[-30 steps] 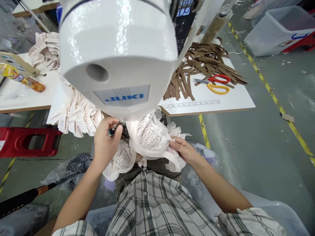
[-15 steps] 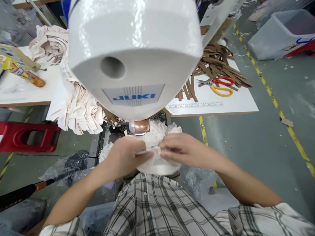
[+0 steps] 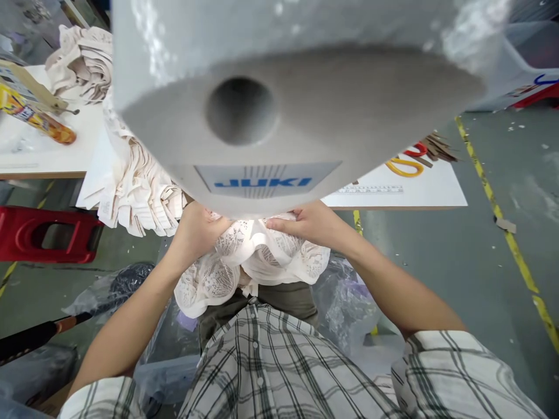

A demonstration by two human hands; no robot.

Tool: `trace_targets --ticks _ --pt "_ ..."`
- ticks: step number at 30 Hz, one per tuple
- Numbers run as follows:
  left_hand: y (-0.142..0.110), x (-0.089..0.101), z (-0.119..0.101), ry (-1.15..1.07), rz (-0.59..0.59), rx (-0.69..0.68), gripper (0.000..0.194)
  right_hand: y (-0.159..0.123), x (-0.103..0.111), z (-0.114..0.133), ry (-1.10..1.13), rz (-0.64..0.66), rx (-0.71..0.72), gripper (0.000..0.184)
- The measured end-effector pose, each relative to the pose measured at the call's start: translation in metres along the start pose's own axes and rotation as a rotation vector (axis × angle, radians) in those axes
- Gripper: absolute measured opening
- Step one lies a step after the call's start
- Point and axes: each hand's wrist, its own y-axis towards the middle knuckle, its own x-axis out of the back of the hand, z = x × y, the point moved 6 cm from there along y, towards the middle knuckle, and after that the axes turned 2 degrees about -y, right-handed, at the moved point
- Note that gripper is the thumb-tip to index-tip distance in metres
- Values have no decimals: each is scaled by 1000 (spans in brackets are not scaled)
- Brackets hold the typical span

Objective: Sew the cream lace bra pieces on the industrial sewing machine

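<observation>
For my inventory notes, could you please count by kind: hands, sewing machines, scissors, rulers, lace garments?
Hands: 2 (left hand, right hand)
Machine: 1
Scissors: 1 pair
Ruler: 1
Lace garments: overlapping, cannot count
Total counted: 5

Surroundings, taken from your fingers (image 3: 283, 226). Right and beyond: scissors (image 3: 394, 169) with one red and one yellow handle, partly hidden, on a white worktop (image 3: 432, 189); brown strips (image 3: 441, 148) just past the handles; a ruler (image 3: 378, 190) nearer you, by the front edge. Farther right: yellow floor tape (image 3: 498, 192), marked with black, a tan scrap (image 3: 506, 225) lying on it; beyond that, you have a clear bin (image 3: 535, 58) partly in view. Well left and beyond: a yellow-and-orange bottle (image 3: 37, 119) beside a beige box (image 3: 32, 87). Well left, about level: a red stool (image 3: 20, 233). Left, nearer you: clear plastic (image 3: 91, 297) around something dark.
</observation>
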Motion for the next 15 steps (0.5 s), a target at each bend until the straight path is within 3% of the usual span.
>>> trace_targets --ticks 7,15 --pt "6 2 9 18 -33 -28 20 5 5 2 -19 -32 28 31" --pt "8 0 1 -9 -1 -42 28 8 7 -2 -5 -37 30 34"
